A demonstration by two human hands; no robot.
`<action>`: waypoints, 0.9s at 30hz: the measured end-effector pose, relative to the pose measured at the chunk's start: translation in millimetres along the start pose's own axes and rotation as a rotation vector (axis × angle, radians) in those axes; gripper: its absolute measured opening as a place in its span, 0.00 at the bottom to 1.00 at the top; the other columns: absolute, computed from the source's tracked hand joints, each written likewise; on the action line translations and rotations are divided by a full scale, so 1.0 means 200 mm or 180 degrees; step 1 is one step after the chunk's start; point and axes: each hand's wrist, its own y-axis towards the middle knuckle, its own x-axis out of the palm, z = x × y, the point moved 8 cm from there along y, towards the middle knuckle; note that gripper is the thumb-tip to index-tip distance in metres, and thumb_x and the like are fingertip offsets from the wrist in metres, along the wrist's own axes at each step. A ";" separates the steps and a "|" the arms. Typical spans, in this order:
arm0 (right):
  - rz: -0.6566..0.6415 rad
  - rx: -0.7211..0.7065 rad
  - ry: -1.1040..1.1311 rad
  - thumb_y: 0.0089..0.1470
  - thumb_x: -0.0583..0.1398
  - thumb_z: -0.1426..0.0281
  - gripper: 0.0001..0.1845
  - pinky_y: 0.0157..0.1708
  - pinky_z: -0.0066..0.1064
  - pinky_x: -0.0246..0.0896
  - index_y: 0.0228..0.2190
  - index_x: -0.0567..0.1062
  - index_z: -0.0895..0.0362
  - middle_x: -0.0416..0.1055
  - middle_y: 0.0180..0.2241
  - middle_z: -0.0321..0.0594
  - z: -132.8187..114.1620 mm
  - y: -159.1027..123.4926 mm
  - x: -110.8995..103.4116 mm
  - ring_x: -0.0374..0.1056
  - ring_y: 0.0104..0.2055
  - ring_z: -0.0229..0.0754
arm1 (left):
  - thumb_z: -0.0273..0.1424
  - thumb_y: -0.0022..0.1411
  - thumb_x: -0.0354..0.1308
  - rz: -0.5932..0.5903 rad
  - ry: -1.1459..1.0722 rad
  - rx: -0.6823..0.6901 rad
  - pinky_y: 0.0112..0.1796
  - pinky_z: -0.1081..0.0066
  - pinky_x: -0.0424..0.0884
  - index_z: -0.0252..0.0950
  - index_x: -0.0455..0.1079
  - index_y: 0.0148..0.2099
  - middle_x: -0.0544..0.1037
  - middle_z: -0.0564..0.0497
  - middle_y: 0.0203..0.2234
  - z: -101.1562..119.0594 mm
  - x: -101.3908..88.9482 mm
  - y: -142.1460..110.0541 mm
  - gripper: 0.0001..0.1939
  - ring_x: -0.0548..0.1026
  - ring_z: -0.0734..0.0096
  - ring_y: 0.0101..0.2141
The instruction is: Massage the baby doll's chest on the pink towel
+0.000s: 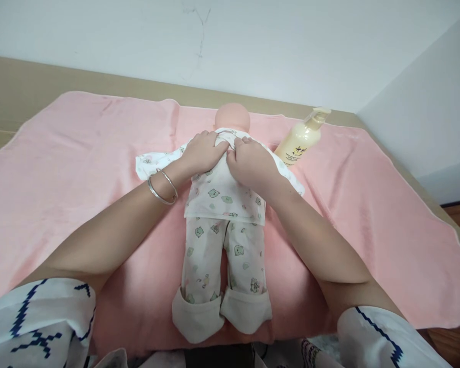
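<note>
A baby doll [232,117] lies stretched out with its bare round head at the far end; its face does not show. It wears a white shirt [226,197] printed with small green animals and matching trousers [203,245] with wide turned-up cuffs. At the neckline, my left hand [204,152] has its fingers bent over the collar, thumb against the cloth. Close beside it, my right hand [253,162] pinches the other side of the collar. The thumbs nearly meet. Parts of both sleeves lie hidden beneath my hands.
A pink blanket [138,250] lies under the doll, over a wooden surface [111,84]. Right of the doll, a pale yellow pump bottle [301,138] leans over beside the sleeve. A white wall [276,51] stands behind.
</note>
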 end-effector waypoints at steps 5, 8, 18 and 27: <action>-0.0076 0.0191 0.0354 0.70 0.47 0.62 0.27 0.71 0.63 0.57 0.59 0.72 0.65 0.68 0.68 0.65 0.10 0.08 0.05 0.60 0.73 0.66 | 0.38 0.76 0.41 0.0132 0.0196 -0.0073 0.60 0.49 0.71 0.34 0.74 0.58 0.80 0.36 0.50 0.03 0.00 -0.04 0.24 0.75 0.47 0.54; -0.0048 0.0332 0.0440 0.70 0.47 0.60 0.32 0.75 0.65 0.48 0.66 0.67 0.66 0.59 0.74 0.64 0.15 0.12 0.07 0.53 0.78 0.66 | 0.35 0.76 0.41 0.0179 0.0273 0.0078 0.62 0.48 0.69 0.32 0.73 0.59 0.79 0.34 0.51 0.09 -0.02 -0.08 0.23 0.75 0.46 0.56; 0.0007 0.0201 0.0261 0.72 0.46 0.62 0.27 0.69 0.59 0.59 0.59 0.72 0.65 0.73 0.62 0.65 0.10 0.07 0.03 0.68 0.67 0.65 | 0.33 0.73 0.40 0.0067 0.0127 0.0227 0.62 0.47 0.69 0.36 0.76 0.53 0.79 0.35 0.50 0.05 0.01 -0.02 0.22 0.73 0.45 0.55; -0.0167 0.0167 0.0310 0.73 0.47 0.61 0.22 0.62 0.53 0.67 0.51 0.76 0.59 0.77 0.57 0.59 0.09 0.06 0.00 0.73 0.59 0.61 | 0.39 0.75 0.40 0.0206 -0.0035 -0.0116 0.63 0.49 0.68 0.34 0.76 0.54 0.79 0.36 0.52 0.01 0.01 -0.03 0.25 0.74 0.48 0.55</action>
